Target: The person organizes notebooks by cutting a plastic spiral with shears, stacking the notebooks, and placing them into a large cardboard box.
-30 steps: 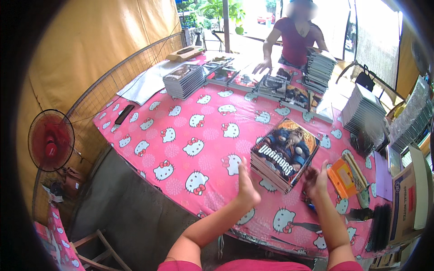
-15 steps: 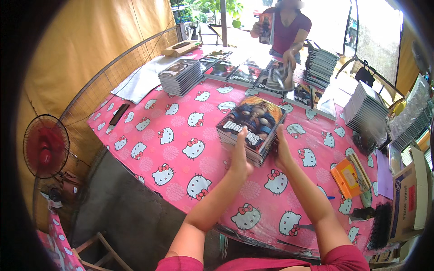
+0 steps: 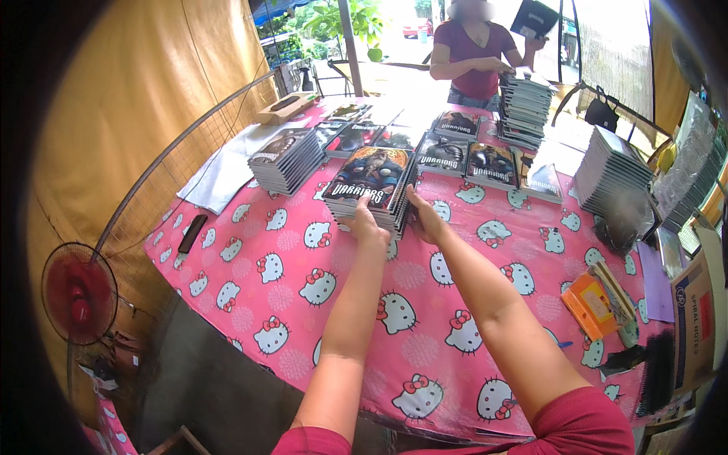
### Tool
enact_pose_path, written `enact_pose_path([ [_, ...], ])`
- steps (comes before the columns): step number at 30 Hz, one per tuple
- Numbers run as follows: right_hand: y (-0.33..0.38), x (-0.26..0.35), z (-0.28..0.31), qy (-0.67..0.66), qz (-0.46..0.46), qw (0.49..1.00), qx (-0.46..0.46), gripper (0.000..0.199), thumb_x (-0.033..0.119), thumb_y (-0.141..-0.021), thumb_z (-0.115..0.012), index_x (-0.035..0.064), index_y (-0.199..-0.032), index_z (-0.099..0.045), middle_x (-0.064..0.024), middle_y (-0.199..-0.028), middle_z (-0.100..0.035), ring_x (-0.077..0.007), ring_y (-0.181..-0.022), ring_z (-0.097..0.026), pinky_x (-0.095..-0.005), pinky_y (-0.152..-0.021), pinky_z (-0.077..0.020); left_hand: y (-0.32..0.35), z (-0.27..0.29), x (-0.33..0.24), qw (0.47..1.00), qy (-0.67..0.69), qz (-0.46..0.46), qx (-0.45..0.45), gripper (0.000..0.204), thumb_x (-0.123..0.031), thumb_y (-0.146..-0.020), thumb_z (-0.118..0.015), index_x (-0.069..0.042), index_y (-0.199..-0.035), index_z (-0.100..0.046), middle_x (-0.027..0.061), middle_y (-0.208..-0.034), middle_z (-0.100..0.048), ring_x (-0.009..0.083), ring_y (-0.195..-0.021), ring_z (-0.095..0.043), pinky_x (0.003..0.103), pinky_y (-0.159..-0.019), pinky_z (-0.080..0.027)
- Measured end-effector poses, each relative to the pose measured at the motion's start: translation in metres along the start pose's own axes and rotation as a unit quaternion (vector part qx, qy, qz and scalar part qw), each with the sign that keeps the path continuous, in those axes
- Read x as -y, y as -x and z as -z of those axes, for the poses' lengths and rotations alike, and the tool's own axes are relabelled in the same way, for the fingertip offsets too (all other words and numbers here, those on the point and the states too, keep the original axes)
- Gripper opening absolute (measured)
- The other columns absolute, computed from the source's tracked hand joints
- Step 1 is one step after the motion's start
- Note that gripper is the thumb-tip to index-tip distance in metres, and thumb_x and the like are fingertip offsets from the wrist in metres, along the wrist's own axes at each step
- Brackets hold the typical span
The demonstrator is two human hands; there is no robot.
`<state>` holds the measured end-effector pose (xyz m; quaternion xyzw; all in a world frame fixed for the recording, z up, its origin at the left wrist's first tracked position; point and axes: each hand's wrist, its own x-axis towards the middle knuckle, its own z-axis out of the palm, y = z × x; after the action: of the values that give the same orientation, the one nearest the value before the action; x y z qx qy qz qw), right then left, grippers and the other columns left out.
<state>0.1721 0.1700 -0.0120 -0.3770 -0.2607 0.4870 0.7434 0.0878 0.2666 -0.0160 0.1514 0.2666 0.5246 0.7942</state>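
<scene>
Both grips, left hand (image 3: 366, 222) and right hand (image 3: 425, 218), spread flat against near edge of notebook stack (image 3: 371, 186) at twelve o'clock on pink worktop (image 3: 303, 303); clamped on nothing.

A red fan (image 3: 78, 294) stands by the pink table (image 3: 288, 258). An orange box (image 3: 593, 305) lies near a grey pile of books (image 3: 610, 168).

Bare pink tablecloth (image 3: 303, 303) lies open nearside; book stacks (image 3: 288, 159) crowd the far edge.

Lower books of the stack (image 3: 369, 199) behind both hands (image 3: 394, 221) — boxes (image 3: 696, 318) cut off at right edge.
</scene>
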Motion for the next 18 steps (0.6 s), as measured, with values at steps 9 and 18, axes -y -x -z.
enact_pose_path([
  [9,-0.065,-0.017,0.061,0.04,0.093,0.994,-0.029,0.059,0.043,-0.095,-0.043,-0.0043,-0.129,-0.042,-0.0111,-0.13,-0.048,-0.0225,-0.118,-0.047,-0.0321,-0.103,-0.0336,-0.025,-0.041,0.0,0.999,-0.015,0.006,0.028,0.087,0.003,-0.072,-0.063,-0.016,-0.141,-0.013,0.0125,-0.127,-0.044,0.0279,-0.108,-0.052,0.046,-0.087,-0.048],
  [18,-0.074,-0.037,0.015,0.518,0.205,0.811,-0.179,0.078,0.055,-0.088,-0.044,-0.0105,-0.129,-0.039,-0.0283,-0.13,-0.044,-0.0363,-0.124,-0.042,-0.0366,-0.102,-0.0332,-0.065,-0.024,-0.015,0.997,-0.06,-0.023,0.051,0.03,-0.011,-0.082,-0.063,-0.013,-0.106,-0.046,0.0045,-0.094,-0.056,0.0193,-0.08,-0.056,0.037,-0.069,-0.05],
])
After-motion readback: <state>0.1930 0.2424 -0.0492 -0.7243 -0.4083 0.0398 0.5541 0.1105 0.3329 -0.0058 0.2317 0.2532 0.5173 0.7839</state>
